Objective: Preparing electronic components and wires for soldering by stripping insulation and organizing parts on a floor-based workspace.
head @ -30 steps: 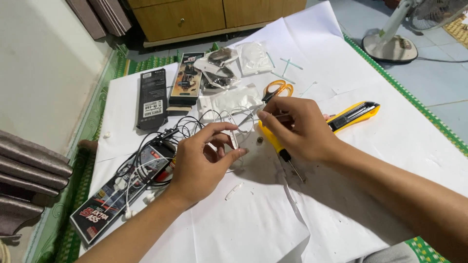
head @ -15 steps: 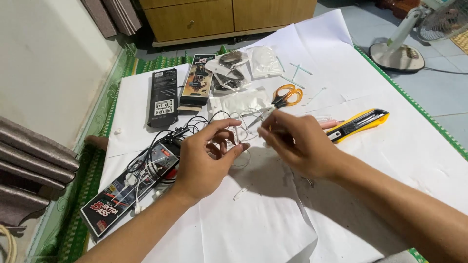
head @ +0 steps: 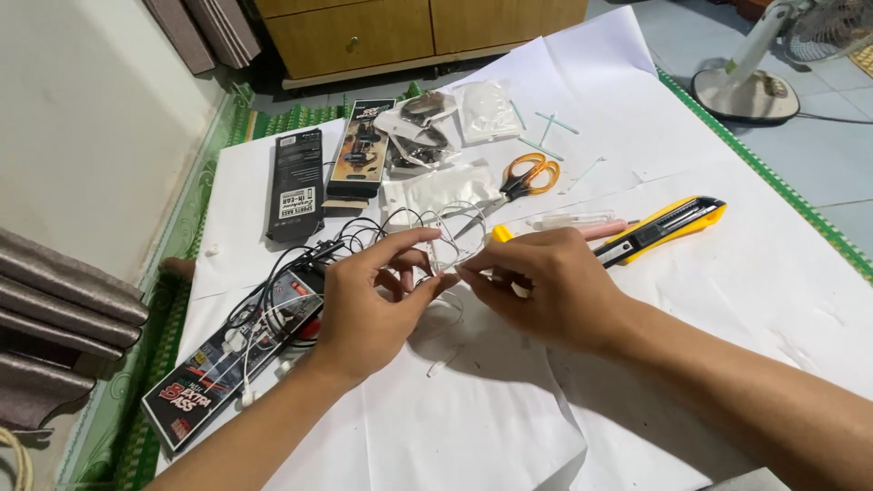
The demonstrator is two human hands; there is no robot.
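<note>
I see my left hand [head: 364,305] and my right hand [head: 536,291] close together over the white paper [head: 727,300] that covers the desk. Both hands pinch a thin white wire [head: 446,236]. The wire makes a loop just above my fingers, in the middle of the desk. The grip of each hand is closed on the wire, thumb and fingers pressed together.

Just behind my right hand lies a yellow and black cutter knife [head: 664,227]. A pink pen [head: 605,230] lies touching my right hand. A bit farther back sit scissors with orange handles [head: 527,175].

Beside my left hand there is a messy pile of black and white cables [head: 273,305]. Part of it lies on a flat black box [head: 214,377]. Two more black boxes [head: 296,186] lie side by side farther back, next to some clear plastic bags [head: 486,109]. A white fan [head: 755,73] stands on the floor, well apart from the desk.
</note>
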